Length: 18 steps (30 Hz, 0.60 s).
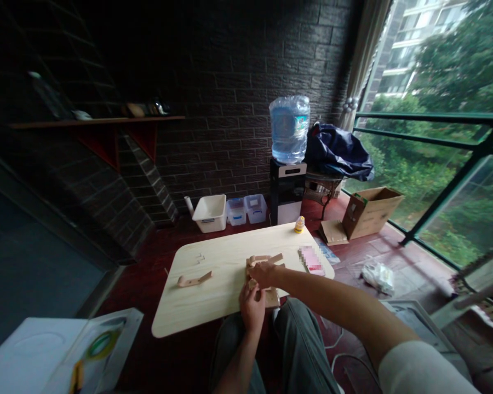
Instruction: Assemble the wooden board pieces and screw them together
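A brown wooden assembly (272,298) lies at the near edge of the pale table, partly covered by my hands. My left hand (252,306) is at its near left side, fingers curled around a small light-brown piece (252,284). Just above it, my right hand (263,273) reaches over the assembly with its fingers bent down; what they hold, if anything, is hidden. A loose curved wooden part (194,279) rests on the left of the table. Several small metal pieces (200,258) lie behind that part.
The pale table (168,306) also bears a small yellow-capped bottle (299,224) and a pink item (311,260). Beyond it stand a white bin (211,213), clear boxes (254,209), a water dispenser (288,189) and a cardboard box (370,213). My knees are under the near edge.
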### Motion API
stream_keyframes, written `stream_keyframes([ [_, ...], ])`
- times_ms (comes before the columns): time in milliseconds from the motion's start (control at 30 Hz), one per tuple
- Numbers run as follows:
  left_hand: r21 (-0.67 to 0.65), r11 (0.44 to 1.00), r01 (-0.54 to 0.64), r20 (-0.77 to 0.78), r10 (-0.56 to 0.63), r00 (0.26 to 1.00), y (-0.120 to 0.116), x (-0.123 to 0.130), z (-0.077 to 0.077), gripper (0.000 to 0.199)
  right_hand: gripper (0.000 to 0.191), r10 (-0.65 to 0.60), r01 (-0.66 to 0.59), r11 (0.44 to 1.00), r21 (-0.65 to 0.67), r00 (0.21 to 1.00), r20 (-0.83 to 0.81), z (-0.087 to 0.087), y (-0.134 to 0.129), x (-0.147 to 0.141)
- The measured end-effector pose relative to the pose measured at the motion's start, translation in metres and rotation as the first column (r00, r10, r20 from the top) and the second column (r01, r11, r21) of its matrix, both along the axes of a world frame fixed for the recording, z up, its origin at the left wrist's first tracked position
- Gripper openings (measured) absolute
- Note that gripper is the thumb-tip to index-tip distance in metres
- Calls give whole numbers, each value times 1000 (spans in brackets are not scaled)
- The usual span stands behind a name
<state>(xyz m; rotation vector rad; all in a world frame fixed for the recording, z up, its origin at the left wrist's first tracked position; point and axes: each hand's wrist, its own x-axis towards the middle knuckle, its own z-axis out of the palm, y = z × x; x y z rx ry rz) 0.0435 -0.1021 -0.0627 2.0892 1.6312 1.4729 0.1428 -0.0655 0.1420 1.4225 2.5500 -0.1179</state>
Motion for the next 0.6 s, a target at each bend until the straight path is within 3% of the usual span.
stream_keyframes([
  [167,-3,1000,-28,7,28,1000,-1,0,-1,28,21,66,-64,997,-52,996,51,7,4,3],
  [367,-10,999,-50,-8,50,999,3,1,-9,29,21,174,-171,983,-62,984,43,-5,9,11],
  [600,1,998,-57,-12,57,998,6,2,-10,26,24,68,-68,997,-37,998,-15,-22,22,9],
])
